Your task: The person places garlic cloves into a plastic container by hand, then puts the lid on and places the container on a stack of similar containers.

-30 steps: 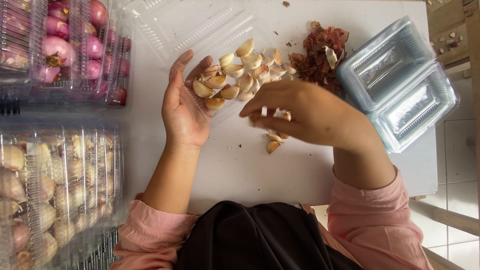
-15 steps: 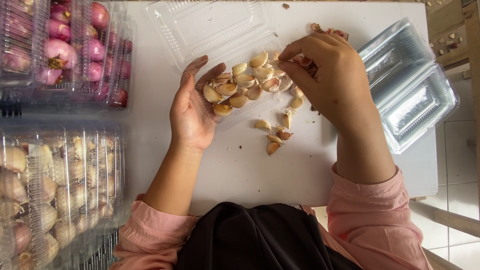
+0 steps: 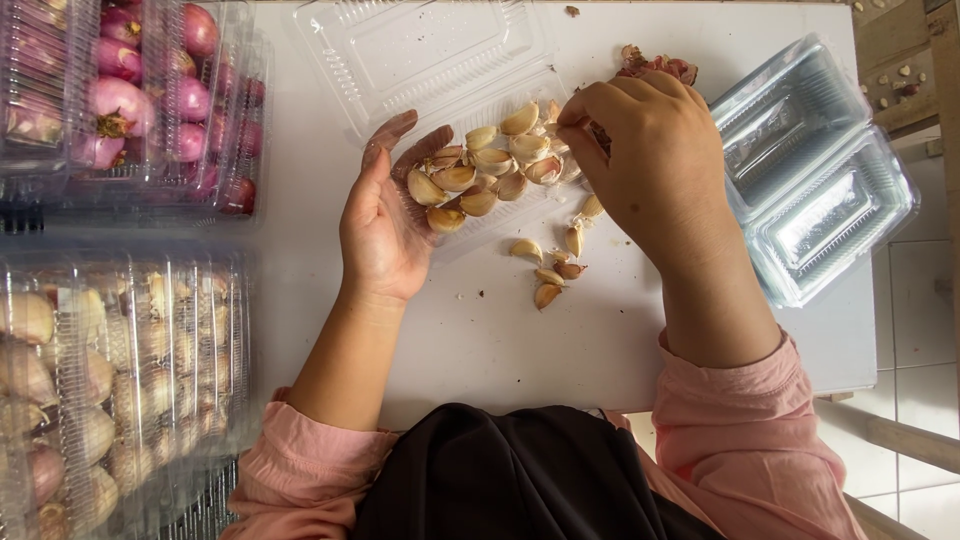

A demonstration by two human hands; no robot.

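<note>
Left hand [image 3: 385, 225] lay open, palm cupped against garlic cloves [image 3: 480, 175] heaped in clear tray [image 3: 440, 60] on white bench [image 3: 480, 340], walling them in. Right hand [image 3: 650, 165] pinched one clove at heap's edge; strays [image 3: 555, 265] just beside.

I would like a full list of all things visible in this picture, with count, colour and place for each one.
garlic cloves: a heap, cream-tan, in the open clear tray at table centre
loose garlic cloves: about six, cream-tan, on the table below the heap
open clear tray: one, transparent, top centre
empty clear trays: a stack, transparent, right edge
skins: small pile, reddish, top, behind the right hand
packed shallots: several boxes, purple-red, top left
packed garlic: several boxes, pale, lower left
left hand: open, cupped beside the heap
right hand: fingertips pinching at the heap
</note>
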